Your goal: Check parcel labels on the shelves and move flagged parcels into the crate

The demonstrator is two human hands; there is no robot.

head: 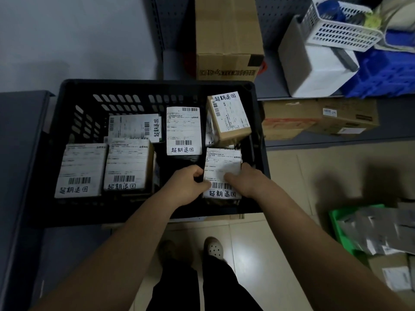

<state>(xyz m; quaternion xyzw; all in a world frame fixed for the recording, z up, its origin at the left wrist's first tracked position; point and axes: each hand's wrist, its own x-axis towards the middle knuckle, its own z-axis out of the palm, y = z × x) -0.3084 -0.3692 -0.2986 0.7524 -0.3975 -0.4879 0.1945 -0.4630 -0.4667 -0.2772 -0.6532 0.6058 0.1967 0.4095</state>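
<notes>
A black plastic crate (67,90) stands in front of me and holds several parcels with white labels and handwritten marks. At its front right corner lies a parcel (221,162) with a white label. My left hand (186,187) grips that parcel's left edge. My right hand (247,182) holds its right edge, fingers curled over the label. Other labelled parcels lie at the crate's left (80,169), middle (183,129) and back right (231,117).
A tall cardboard box (226,34) stands behind the crate. To the right, shelves carry a white basket (341,30), a white box (314,70), a blue crate (386,75) and a flat carton (325,120). A green bin (341,232) of grey mailers sits on the floor at right.
</notes>
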